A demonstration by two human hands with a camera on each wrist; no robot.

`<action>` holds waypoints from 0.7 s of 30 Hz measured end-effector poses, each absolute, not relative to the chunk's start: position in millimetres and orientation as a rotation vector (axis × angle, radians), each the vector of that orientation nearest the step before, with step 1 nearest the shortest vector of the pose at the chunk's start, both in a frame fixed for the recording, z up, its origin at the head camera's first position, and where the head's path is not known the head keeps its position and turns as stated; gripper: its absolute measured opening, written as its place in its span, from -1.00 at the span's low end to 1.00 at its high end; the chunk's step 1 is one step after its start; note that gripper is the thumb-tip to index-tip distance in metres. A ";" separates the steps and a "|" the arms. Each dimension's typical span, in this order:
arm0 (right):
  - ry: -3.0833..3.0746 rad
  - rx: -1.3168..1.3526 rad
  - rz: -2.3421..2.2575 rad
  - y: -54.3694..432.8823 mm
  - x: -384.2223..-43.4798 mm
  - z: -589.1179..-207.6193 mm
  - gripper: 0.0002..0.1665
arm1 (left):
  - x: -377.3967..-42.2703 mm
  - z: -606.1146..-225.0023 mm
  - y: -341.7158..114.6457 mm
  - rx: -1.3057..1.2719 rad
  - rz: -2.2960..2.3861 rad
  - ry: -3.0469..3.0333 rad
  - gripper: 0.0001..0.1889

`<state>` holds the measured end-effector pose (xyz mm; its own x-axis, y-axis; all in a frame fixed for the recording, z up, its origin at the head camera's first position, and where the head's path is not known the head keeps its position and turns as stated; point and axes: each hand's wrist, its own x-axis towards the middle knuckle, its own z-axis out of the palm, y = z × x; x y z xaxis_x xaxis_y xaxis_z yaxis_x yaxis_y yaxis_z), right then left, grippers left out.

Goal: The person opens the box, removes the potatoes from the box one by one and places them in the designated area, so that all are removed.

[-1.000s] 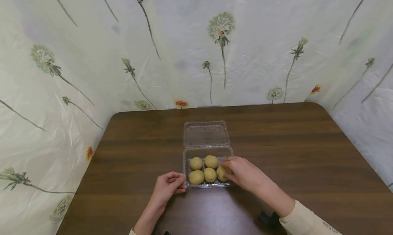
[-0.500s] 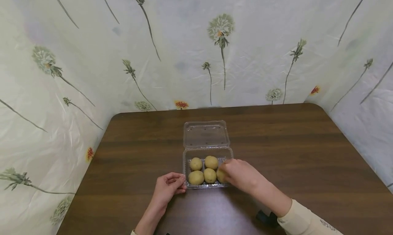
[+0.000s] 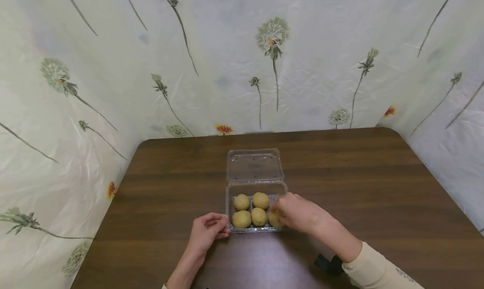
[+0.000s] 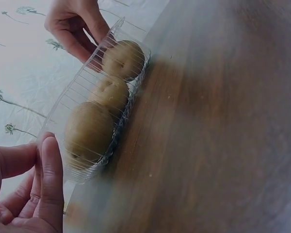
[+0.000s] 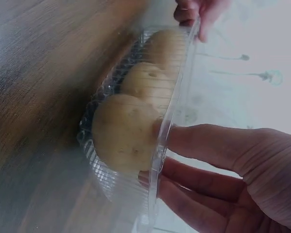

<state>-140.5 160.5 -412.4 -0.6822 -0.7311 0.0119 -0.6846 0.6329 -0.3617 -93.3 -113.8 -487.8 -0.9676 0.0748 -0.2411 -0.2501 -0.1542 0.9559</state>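
Note:
A clear plastic clamshell container (image 3: pixel 228 200) lies with its lid (image 3: pixel 255 166) folded back, away from me. Several yellow potatoes sit in it in two rows, among them a back-left potato (image 3: pixel 241 202) and a front-left potato (image 3: pixel 241 219). My left hand (image 3: pixel 204 234) pinches the container's front-left rim between thumb and fingers. At the right end, my right hand (image 3: pixel 298 213) reaches over the rim and holds the front-right potato (image 5: pixel 122 133), thumb on one side and fingertips on the other. That hand hides the back-right part of the container.
The container rests on a dark brown wooden table (image 3: pixel 170 175). Behind and beside it hangs a pale sheet (image 3: pixel 211 49) printed with dandelions. A black object (image 3: pixel 328 264) shows at my right wrist.
My right hand moves slightly over the front-right potato, and its fingers shift a little. My left hand stays on the rim. The other potatoes look unmoved.

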 end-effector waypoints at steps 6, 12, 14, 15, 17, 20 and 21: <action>2.717 -1.126 -0.484 161.6 -141.2 -414.8 -0.77 | -93.6 -487.6 -113.6 -0.209 2.227 1.883 -0.70; 2.705 -1.104 -0.469 158.6 -143.9 -415.1 -0.77 | -93.7 -486.9 -113.7 -0.212 2.217 1.889 -0.70; 2.696 -1.073 -0.468 156.8 -144.9 -414.1 -0.76 | -93.6 -486.9 -113.7 -0.215 2.214 1.891 -0.69; 2.687 -1.057 -0.470 155.9 -145.3 -413.5 -0.75 | -93.6 -486.9 -113.8 -0.215 2.214 1.891 -0.70; 2.669 -1.028 -0.472 153.9 -146.4 -413.2 -0.74 | -93.4 -486.8 -113.9 -0.215 2.214 1.886 -0.71; 2.647 -1.000 -0.456 150.5 -148.0 -413.2 -0.71 | -93.3 -486.6 -114.2 -0.210 2.216 1.879 -0.72; 2.637 -0.992 -0.450 149.3 -148.7 -413.2 -0.70 | -93.4 -486.6 -114.3 -0.206 2.216 1.875 -0.72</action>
